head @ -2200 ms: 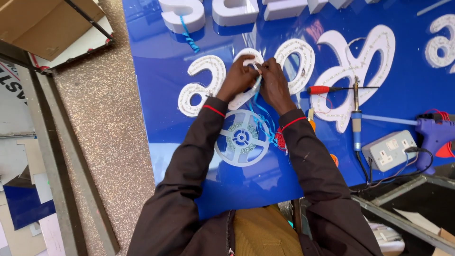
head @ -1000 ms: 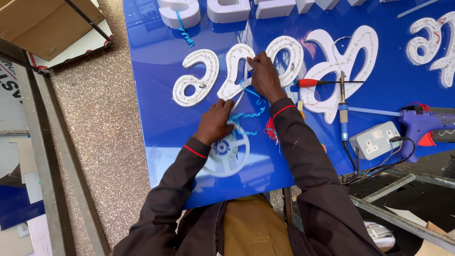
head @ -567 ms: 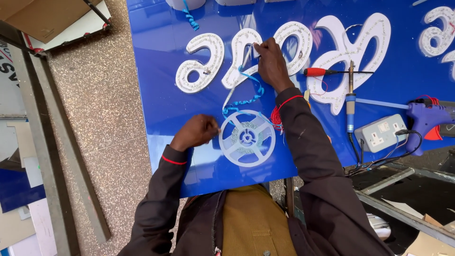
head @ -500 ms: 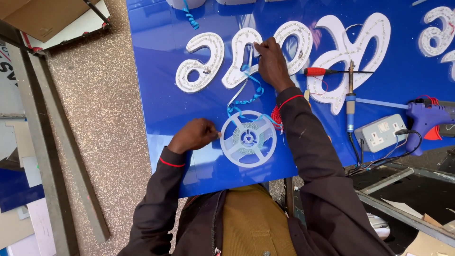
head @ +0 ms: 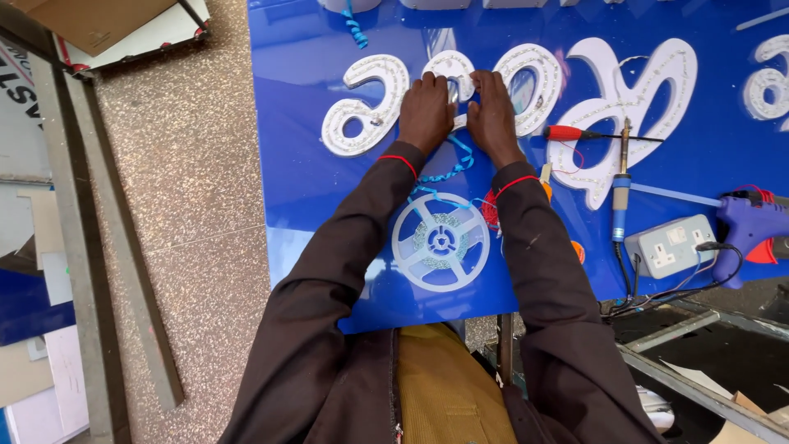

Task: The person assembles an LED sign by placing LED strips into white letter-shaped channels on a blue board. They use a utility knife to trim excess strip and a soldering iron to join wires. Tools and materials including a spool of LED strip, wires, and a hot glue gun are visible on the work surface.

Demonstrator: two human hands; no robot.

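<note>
We press a white light strip [head: 459,123] into a white sign letter [head: 448,74], left hand [head: 427,111] and right hand [head: 493,115] pinching it together. Neighbouring letters look lined already; a strip reel [head: 440,242] below our wrists holds little.

two hands on the sign: left hand [head: 426,111], right hand [head: 494,115]. one blue sign panel [head: 312,197]. white raised letters in the main row: four counted, incl. the leftmost letter [head: 362,107] and the big letter [head: 633,107], plus a partial one at the right edge [head: 768,82]. one white reel [head: 440,242]. one red-handled screwdriver [head: 575,134]. one soldering iron [head: 621,193]. one grey socket box [head: 670,245]. one purple glue gun [head: 752,230]. blue backing curls: two, one at the top [head: 355,25], one between the wrists [head: 448,168].
</note>
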